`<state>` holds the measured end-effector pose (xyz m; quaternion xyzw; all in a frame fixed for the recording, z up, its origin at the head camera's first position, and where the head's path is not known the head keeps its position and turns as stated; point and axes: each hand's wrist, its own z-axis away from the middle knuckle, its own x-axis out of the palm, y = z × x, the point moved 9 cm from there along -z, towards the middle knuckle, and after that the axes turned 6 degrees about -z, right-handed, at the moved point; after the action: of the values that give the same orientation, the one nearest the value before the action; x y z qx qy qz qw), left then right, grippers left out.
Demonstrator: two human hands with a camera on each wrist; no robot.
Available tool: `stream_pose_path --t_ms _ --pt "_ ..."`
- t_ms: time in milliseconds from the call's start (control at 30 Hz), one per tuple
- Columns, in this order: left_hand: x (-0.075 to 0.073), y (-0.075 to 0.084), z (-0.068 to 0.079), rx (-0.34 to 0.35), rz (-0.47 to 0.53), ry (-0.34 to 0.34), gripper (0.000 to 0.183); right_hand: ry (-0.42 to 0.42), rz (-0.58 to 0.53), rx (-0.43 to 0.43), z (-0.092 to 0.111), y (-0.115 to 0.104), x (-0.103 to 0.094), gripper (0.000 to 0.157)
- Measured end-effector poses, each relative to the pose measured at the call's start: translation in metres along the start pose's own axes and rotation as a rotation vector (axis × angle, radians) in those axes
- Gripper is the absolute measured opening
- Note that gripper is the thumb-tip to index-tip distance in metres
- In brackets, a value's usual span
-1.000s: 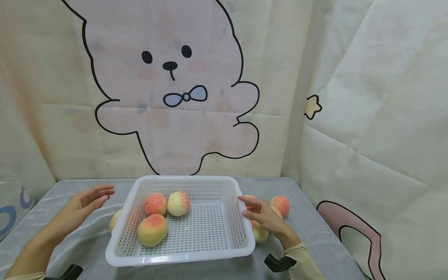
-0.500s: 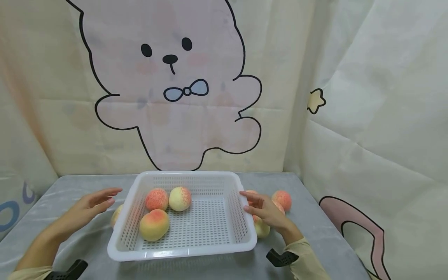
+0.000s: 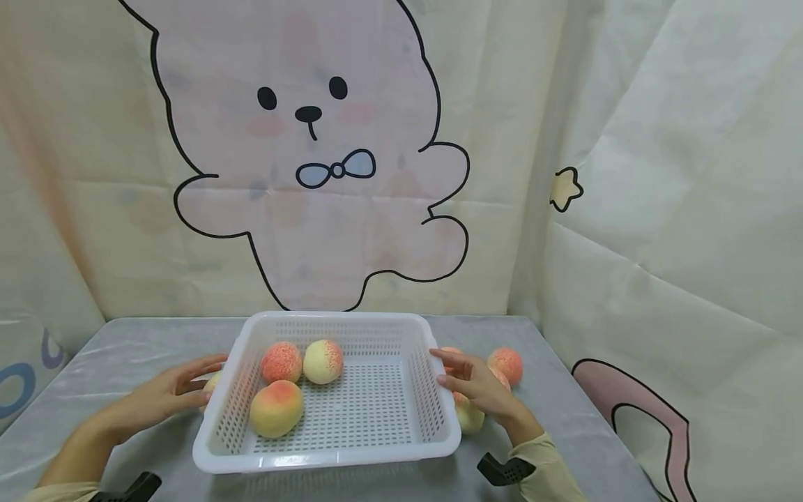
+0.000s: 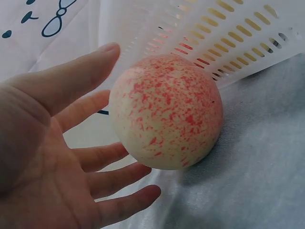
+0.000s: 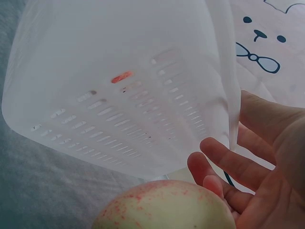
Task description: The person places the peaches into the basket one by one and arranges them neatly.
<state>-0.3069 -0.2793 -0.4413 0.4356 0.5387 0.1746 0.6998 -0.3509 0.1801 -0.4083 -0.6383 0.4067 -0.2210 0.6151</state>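
A white plastic basket [image 3: 326, 457] with slotted walls stands in the middle of the table, holding a yellow-orange peach [image 3: 276, 409], a speckled red peach [image 3: 281, 362] and a pale peach [image 3: 323, 362]. My left hand [image 3: 157, 397] is at its left side, fingers spread around a pale, red-speckled peach [image 4: 164, 114] without closing on it. That peach lies against the basket's outer wall. At the right side my right hand [image 3: 479, 387] pinches the basket's rim, thumb over it and fingers bent beneath. A greenish peach [image 5: 167, 210] lies below those fingers.
Several more peaches lie right of the basket, partly behind my right hand, among them a red-orange peach [image 3: 505, 366]. Grey cloth [image 3: 552, 425] covers the table. A curtain [image 3: 401, 244] with a cartoon animal hangs behind, and another [image 3: 659, 230] at the right.
My left hand has moved right, from beyond the left peach to around it, close to the basket. My right hand stays at the rim; the view shifts slightly.
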Motion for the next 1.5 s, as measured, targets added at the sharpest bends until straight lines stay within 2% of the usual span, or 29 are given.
stream_pose_path --t_ms 200,433,667,967,1167,1367,1500 --pt "0.005 -0.001 -0.001 0.033 -0.006 -0.025 0.073 0.0 0.005 0.003 0.001 0.002 0.0 0.057" --pt "0.011 -0.004 -0.002 0.02 0.008 -0.047 0.075 0.006 0.008 0.017 0.002 0.003 0.0 0.057" --pt "0.014 -0.002 -0.003 0.066 0.03 -0.032 0.076 0.005 0.008 0.017 0.003 0.004 -0.001 0.057" --pt "0.015 -0.006 -0.008 0.049 0.04 -0.014 0.075 0.013 0.02 0.021 0.003 0.002 -0.004 0.056" --pt "0.011 -0.01 -0.006 0.034 0.053 0.014 0.072 0.009 0.034 0.017 0.002 0.002 -0.004 0.056" --pt "-0.001 -0.015 0.0 0.018 0.124 0.107 0.07 0.006 0.039 0.016 0.0 0.002 -0.003 0.056" --pt "-0.013 -0.016 0.003 0.014 0.11 0.19 0.073 0.009 0.037 0.023 -0.001 0.003 -0.004 0.056"
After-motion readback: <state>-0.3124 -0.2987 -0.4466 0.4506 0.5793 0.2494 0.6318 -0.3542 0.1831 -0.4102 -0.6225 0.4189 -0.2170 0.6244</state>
